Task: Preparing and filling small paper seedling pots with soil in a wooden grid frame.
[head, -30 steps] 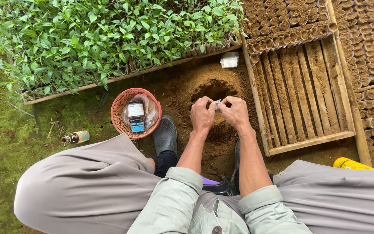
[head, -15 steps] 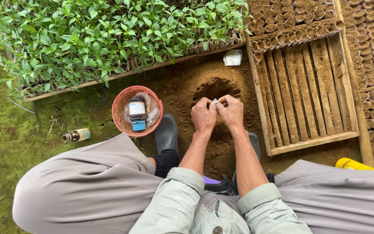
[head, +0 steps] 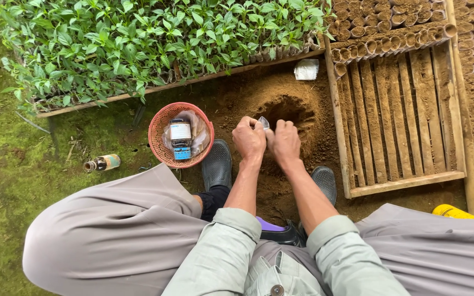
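Both my hands meet over a mound of brown soil (head: 281,181) with a scooped hollow (head: 289,109) in it. My left hand (head: 249,138) and my right hand (head: 285,142) pinch together a small clear plastic bag (head: 264,122), of which only the top edge shows between the fingers. My knuckles face up and hide the rest of the bag. My black shoes (head: 216,163) rest on the soil on either side of my forearms.
A wooden slatted tray (head: 401,109) lies to the right, with several soil-filled tubes along its top and right side. Green seedlings (head: 154,44) fill a tray at the top left. An orange basket (head: 160,129) holds a jar; a small bottle (head: 101,163) lies on moss.
My hands stay together on the bag over the soil, shifting only slightly. The view has moved a little.
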